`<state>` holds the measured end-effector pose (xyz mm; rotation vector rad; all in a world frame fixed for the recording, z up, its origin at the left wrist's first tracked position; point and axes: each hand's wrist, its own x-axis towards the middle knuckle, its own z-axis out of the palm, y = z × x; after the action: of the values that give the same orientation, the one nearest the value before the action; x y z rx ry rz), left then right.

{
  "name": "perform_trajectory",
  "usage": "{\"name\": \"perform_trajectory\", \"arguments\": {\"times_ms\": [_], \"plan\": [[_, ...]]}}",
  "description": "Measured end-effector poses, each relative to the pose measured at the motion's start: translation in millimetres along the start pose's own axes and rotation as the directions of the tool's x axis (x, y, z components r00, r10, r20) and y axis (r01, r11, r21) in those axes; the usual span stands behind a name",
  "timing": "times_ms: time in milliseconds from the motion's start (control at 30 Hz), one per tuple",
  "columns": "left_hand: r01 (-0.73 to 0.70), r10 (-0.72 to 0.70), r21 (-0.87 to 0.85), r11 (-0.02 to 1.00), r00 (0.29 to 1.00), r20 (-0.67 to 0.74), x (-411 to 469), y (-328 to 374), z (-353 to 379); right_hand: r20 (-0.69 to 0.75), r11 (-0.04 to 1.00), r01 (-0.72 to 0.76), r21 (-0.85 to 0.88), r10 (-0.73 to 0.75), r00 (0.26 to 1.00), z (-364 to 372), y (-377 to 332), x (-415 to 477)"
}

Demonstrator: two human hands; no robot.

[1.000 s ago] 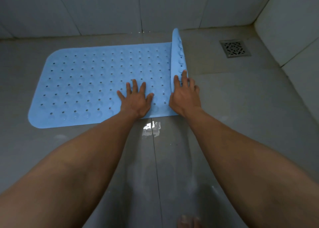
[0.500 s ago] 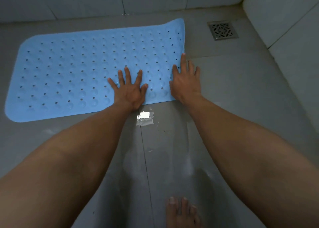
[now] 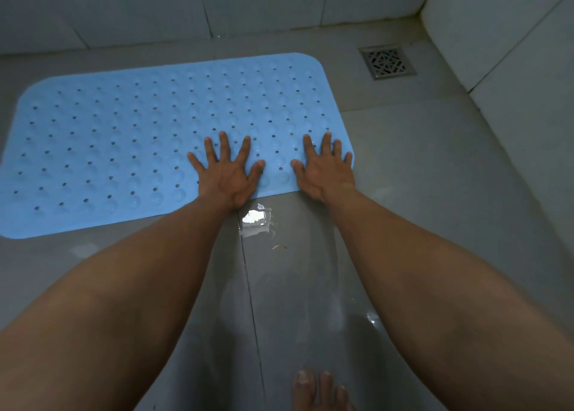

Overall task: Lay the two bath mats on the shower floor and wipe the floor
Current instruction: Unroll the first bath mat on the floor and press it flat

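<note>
Blue mat (image 3: 155,137) flat on shower floor (image 3: 435,193), left of drain (image 3: 386,61), not touching it. Left hand (image 3: 228,174) + right hand (image 3: 326,171): fingers spread, palms pressing mat's near edge at drain-side end. Step, prob: seating mat 1 of 2. 2nd mat not in view. Next needs: hands off, fetch 2nd mat, lay it on the floor. Floor looks wet, so wipe pending.

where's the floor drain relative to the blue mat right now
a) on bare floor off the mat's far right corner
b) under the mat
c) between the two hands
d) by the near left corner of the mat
a: the drain sits on bare tile beyond the far right corner of the blue mat, apart from it, while the left hand and right hand press flat on the mat's near right end.
</note>
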<state>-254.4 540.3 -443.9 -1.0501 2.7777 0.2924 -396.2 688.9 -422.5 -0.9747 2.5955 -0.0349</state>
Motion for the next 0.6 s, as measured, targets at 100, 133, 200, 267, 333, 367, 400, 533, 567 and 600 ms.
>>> {"name": "perform_trajectory", "arguments": {"times_ms": [100, 133, 200, 267, 333, 367, 400, 533, 567, 600], "plan": [[-0.012, 0.012, -0.009, 1.000, 1.000, -0.008, -1, -4, -5, -0.017, 1.000, -0.013, -0.003, 0.013, 1.000, -3, -10, 2], [-0.013, 0.013, -0.018, 1.000, 1.000, -0.020, -2, -5, -7, -0.023, 1.000, -0.012, -0.001, 0.012, 1.000, -3, -14, 1], [-0.007, 0.006, -0.032, 0.999, 0.999, -0.051, -2, -12, -14, -0.035, 1.000, 0.005, -0.001, -0.005, 0.999, -5, -26, 2], [0.007, -0.010, -0.041, 0.999, 0.998, -0.055, -3, -25, -20, -0.045, 0.999, 0.033, -0.005, -0.033, 0.998, -7, -39, 3], [0.019, -0.022, -0.043, 0.999, 0.998, -0.057, -4, -44, -25, -0.046, 0.998, 0.060, -0.017, -0.060, 0.997, -11, -56, 5], [0.024, -0.027, -0.045, 0.999, 0.997, -0.069, -6, -55, -28, -0.052, 0.997, 0.073, -0.023, -0.074, 0.996, -13, -65, 5], [0.031, -0.035, -0.048, 0.998, 0.996, -0.085, -7, -66, -31, -0.063, 0.996, 0.088, -0.026, -0.089, 0.994, -14, -75, 6], [0.088, -0.094, -0.074, 0.993, 0.992, -0.089, -10, -116, -42, -0.044, 0.990, 0.134, -0.042, -0.135, 0.990, -14, -122, 10], [0.099, -0.105, -0.074, 0.992, 0.991, -0.089, -9, -130, -44, -0.024, 0.989, 0.141, -0.046, -0.142, 0.990, -12, -134, 12], [0.109, -0.116, -0.073, 0.991, 0.989, -0.091, -8, -145, -45, -0.008, 0.988, 0.147, -0.050, -0.148, 0.989, -10, -145, 14]]}}
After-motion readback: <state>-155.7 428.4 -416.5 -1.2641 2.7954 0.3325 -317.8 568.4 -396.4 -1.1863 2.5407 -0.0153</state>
